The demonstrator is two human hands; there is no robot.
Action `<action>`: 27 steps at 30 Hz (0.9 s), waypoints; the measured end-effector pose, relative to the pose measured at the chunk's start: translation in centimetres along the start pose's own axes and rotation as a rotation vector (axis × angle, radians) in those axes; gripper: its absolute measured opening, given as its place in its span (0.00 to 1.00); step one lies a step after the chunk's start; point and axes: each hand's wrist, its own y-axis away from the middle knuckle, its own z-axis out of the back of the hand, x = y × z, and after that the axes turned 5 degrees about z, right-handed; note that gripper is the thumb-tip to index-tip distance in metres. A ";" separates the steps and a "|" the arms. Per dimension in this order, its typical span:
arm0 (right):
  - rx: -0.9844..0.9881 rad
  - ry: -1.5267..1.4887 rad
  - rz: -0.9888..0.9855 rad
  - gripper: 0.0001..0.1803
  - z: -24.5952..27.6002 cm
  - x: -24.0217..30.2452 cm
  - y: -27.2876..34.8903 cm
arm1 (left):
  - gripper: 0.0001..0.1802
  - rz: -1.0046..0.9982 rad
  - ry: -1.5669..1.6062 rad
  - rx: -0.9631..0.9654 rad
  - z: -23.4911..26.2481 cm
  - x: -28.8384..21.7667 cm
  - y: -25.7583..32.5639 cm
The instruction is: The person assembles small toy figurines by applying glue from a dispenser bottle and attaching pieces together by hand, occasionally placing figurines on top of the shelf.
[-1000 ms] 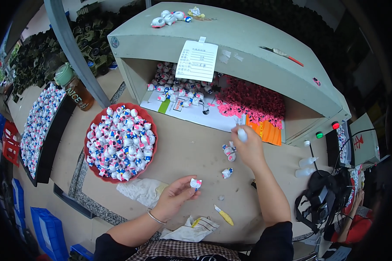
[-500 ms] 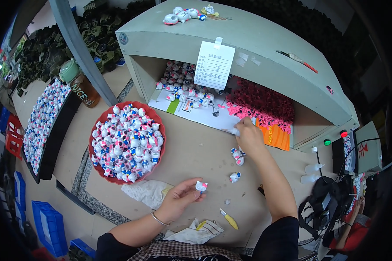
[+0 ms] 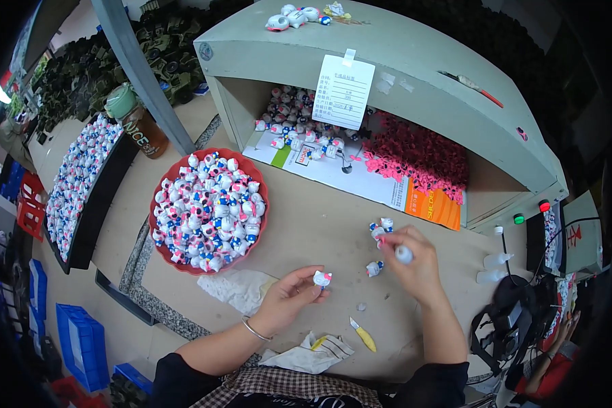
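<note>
My left hand [image 3: 294, 294] is closed around a small white cat figurine [image 3: 321, 278] with pink on its head, held upright between thumb and fingers. Over the table to the right, my right hand [image 3: 415, 264] grips a small white squeeze bottle [image 3: 404, 254]. A bit of pink shows at its fingertips; I cannot tell whether they pinch a pink piece. Several loose figurines [image 3: 375, 268] lie just left of that hand, partly hidden by it. Small pink pieces [image 3: 415, 163] are heaped in the shelf box beyond, on an orange and white sheet.
A red scalloped bowl [image 3: 266, 204] full of figurines stands at left, beside a black tray [image 3: 88, 228] of more. A yellow-handled knife [image 3: 365, 336] and cloths [image 3: 238, 289] lie near me. The grey shelf box [image 3: 401, 75] spans the back. At far right a co-worker's hand [image 3: 570, 325] shows.
My right hand has moved from the edge of the pink pieces back toward me, bottle still in its grip. My left hand keeps the figurine nearly in place. The whole view has shifted slightly.
</note>
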 end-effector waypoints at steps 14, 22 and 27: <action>0.243 -0.580 -0.671 0.05 -5.1 4.0 4.5 | 0.20 -0.165 -0.329 0.017 -0.4 1.0 0.1; 0.151 -0.475 -0.584 0.10 -6.0 3.2 4.7 | 0.19 0.013 -0.209 0.044 0.0 -0.1 -0.1; 0.202 -0.631 -0.551 0.12 -5.7 3.0 4.5 | 0.17 0.037 -0.010 0.060 0.0 0.0 -0.2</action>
